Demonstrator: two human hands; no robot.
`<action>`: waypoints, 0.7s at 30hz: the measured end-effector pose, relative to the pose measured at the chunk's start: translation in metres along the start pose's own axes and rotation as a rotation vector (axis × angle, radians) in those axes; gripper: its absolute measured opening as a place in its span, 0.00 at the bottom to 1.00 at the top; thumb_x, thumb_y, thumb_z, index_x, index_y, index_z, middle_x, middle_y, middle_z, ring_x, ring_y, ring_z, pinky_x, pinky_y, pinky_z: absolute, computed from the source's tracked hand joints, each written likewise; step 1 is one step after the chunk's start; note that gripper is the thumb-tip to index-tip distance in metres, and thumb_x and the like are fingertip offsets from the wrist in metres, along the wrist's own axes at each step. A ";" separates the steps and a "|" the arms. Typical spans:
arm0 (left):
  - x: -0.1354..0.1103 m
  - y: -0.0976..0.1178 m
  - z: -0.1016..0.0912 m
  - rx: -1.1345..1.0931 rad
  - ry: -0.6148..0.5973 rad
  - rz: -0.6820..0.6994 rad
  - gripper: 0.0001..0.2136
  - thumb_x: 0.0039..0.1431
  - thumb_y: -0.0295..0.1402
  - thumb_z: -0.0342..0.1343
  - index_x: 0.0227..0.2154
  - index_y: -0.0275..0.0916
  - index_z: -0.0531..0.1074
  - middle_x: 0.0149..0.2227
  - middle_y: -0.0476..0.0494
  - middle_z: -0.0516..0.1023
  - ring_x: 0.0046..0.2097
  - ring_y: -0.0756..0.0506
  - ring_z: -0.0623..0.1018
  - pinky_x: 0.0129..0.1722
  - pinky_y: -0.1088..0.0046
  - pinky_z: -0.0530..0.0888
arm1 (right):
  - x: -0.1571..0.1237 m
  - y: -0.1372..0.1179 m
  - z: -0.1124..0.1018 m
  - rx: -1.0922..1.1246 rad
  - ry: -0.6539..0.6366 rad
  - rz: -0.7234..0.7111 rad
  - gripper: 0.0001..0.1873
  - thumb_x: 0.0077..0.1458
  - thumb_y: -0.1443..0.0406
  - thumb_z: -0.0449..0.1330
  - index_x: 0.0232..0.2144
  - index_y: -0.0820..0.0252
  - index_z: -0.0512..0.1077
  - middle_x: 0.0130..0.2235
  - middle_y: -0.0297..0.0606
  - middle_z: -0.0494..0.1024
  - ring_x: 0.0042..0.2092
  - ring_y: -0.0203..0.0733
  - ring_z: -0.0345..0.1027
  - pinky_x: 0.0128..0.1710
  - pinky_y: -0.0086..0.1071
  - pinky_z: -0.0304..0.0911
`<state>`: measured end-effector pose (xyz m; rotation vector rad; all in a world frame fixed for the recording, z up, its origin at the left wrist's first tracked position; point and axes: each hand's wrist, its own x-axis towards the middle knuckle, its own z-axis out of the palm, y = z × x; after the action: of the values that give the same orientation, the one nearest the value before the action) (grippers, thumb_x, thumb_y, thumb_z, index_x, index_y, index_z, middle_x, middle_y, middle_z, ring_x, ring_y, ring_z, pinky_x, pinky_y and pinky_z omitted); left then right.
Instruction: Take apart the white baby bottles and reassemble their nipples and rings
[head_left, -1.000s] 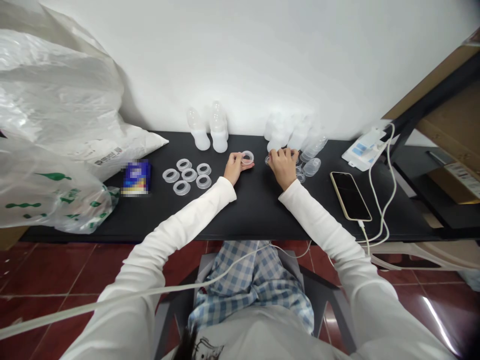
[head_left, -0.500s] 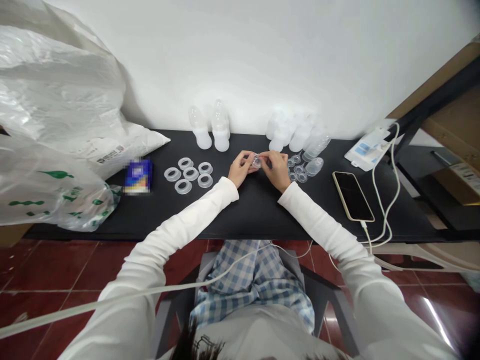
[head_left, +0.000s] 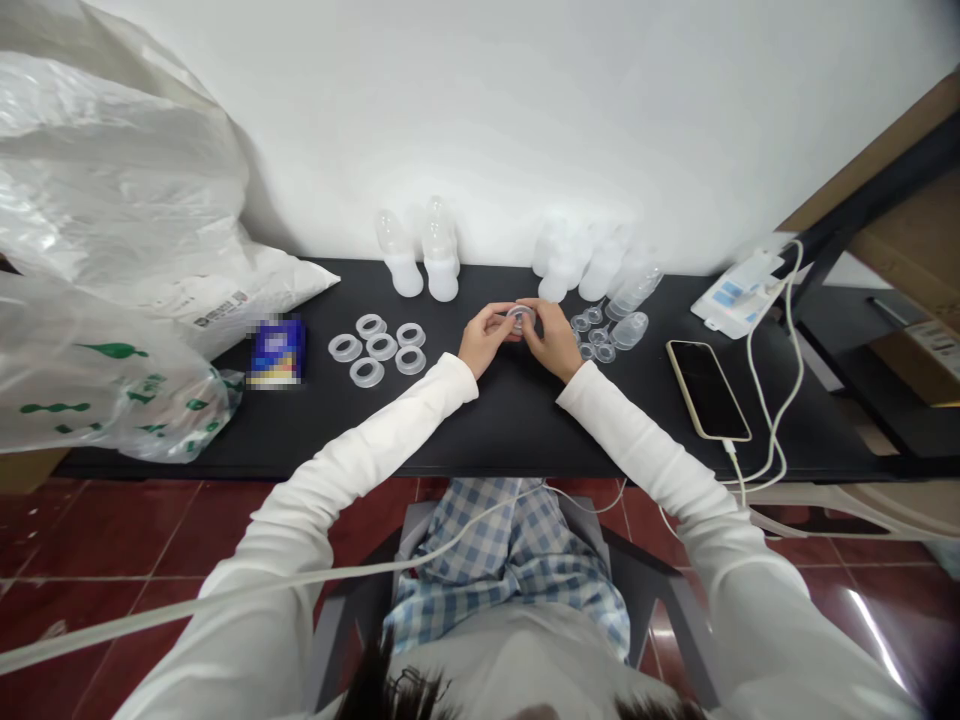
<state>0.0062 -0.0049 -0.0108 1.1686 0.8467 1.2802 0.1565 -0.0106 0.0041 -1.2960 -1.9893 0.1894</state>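
Above the middle of the black table [head_left: 517, 430], both of my hands hold one small round translucent bottle collar [head_left: 521, 313]. My left hand [head_left: 486, 338] grips its left side, and my right hand [head_left: 551, 338] grips the right side. Both thumbs press at its centre; a clear part seems to sit inside, though fingers partly cover it. Just right of my right hand lie several small clear teat-like pieces [head_left: 600, 338] and a clear domed cap [head_left: 630, 330]. Several matching loose collars [head_left: 382, 347] lie flat to the left.
Bottles with clear domed tops [head_left: 440, 255] stand at the back left; several frosted bottles [head_left: 559, 270] and stacked clear caps [head_left: 634, 293] are at the back right. A blue packet [head_left: 276, 352] and plastic bags [head_left: 112, 360] occupy the left. A charging phone [head_left: 708, 390] and white cable [head_left: 787, 400] lie right.
My hands have turned the held piece so its round face shows more toward me. My thumbs have moved in to its centre. The surrounding things stay put.
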 end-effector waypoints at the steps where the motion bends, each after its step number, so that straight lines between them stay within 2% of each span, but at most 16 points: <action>1: 0.000 -0.001 0.000 0.012 0.013 0.008 0.15 0.55 0.41 0.67 0.41 0.38 0.73 0.30 0.49 0.80 0.32 0.49 0.81 0.38 0.71 0.80 | -0.001 0.000 0.001 0.059 -0.010 0.042 0.17 0.67 0.58 0.47 0.47 0.61 0.70 0.41 0.43 0.77 0.41 0.42 0.68 0.46 0.37 0.64; 5: 0.004 -0.001 -0.003 0.099 0.042 0.014 0.13 0.55 0.38 0.68 0.36 0.38 0.71 0.24 0.52 0.75 0.26 0.52 0.77 0.28 0.77 0.75 | -0.001 0.002 0.009 0.389 -0.022 0.190 0.19 0.64 0.49 0.52 0.39 0.58 0.69 0.29 0.31 0.72 0.30 0.36 0.63 0.33 0.31 0.62; 8: 0.007 -0.001 -0.005 0.154 0.049 0.029 0.11 0.55 0.36 0.67 0.34 0.38 0.72 0.21 0.55 0.73 0.22 0.54 0.74 0.22 0.80 0.70 | 0.000 0.006 0.016 0.646 -0.015 0.236 0.23 0.56 0.43 0.59 0.35 0.56 0.67 0.26 0.28 0.68 0.28 0.34 0.61 0.29 0.29 0.60; 11: 0.008 0.000 -0.006 0.187 0.044 0.047 0.10 0.55 0.35 0.66 0.32 0.39 0.71 0.20 0.56 0.71 0.20 0.55 0.71 0.20 0.81 0.67 | 0.000 0.007 0.020 0.789 -0.021 0.281 0.27 0.50 0.40 0.64 0.33 0.55 0.67 0.25 0.27 0.68 0.27 0.33 0.61 0.28 0.29 0.60; 16: 0.007 -0.002 -0.006 0.206 0.026 0.083 0.12 0.55 0.38 0.66 0.30 0.40 0.69 0.21 0.56 0.71 0.21 0.55 0.71 0.21 0.80 0.67 | -0.002 0.005 0.022 0.824 0.011 0.316 0.28 0.48 0.39 0.65 0.32 0.55 0.67 0.24 0.27 0.69 0.27 0.33 0.61 0.27 0.29 0.59; 21: 0.007 -0.009 -0.006 0.186 0.046 0.068 0.12 0.56 0.39 0.66 0.37 0.40 0.72 0.25 0.53 0.75 0.27 0.52 0.76 0.29 0.77 0.74 | -0.003 0.009 0.024 0.733 0.072 0.305 0.28 0.49 0.39 0.64 0.36 0.54 0.71 0.25 0.27 0.68 0.27 0.34 0.63 0.28 0.30 0.61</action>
<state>0.0038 0.0041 -0.0196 1.3280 0.9839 1.3091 0.1479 -0.0019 -0.0192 -1.0733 -1.4281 0.9093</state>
